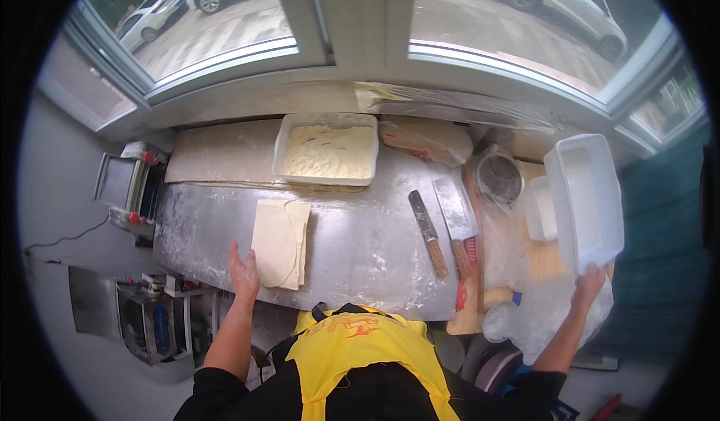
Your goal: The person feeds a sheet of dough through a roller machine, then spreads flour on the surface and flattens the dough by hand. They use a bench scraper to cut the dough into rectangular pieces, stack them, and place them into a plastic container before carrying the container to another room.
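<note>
My right hand [589, 284] grips the near end of a white rectangular plastic tub [586, 201], which is tilted over the right side of the worktop. The tub looks bare inside. Fingers apart and holding nothing, my left hand [243, 270] hovers by the left edge of a stack of folded dough sheets [278, 244]. That pale stack lies on a flour-dusted metal table [360, 235]. Whether the fingertips touch the dough is hard to tell.
A tub of flour [330, 151] sits at the back. Right of the dough lie a long knife [424, 221] and a cleaver [455, 210]. Beyond are a bagged round container [499, 178], a smaller white tub [543, 210] and plastic bags [540, 320]. A roller machine [126, 187] stands left.
</note>
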`<state>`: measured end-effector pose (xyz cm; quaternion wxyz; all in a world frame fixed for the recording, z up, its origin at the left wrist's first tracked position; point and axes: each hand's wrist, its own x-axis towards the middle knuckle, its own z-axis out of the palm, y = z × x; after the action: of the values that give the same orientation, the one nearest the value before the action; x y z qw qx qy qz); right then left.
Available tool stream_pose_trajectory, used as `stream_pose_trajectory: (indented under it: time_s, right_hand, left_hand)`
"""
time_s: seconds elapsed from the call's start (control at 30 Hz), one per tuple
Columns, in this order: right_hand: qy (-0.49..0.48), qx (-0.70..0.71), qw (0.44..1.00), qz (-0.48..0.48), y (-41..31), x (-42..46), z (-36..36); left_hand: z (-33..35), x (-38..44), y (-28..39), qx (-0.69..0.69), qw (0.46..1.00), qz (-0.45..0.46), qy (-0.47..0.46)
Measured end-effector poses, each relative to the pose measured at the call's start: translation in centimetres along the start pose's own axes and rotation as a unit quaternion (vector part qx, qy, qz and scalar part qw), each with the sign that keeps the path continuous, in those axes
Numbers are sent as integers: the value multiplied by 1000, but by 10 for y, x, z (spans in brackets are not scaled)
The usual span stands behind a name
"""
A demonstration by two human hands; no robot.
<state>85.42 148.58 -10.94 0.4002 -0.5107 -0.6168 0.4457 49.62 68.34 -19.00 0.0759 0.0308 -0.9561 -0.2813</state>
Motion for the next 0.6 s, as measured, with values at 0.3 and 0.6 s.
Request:
stream_pose_trajectory:
  time_s: [0.3,0.6]
  right_hand:
    - [-386,-18,903,-187,-167,-237,185]
    - [-668,-186,675,-252,-222,-499,466]
  left_hand:
    - [-74,22,107,-447,882,-77,-124]
    - [-171,48,-95,-320,922,-212,-57]
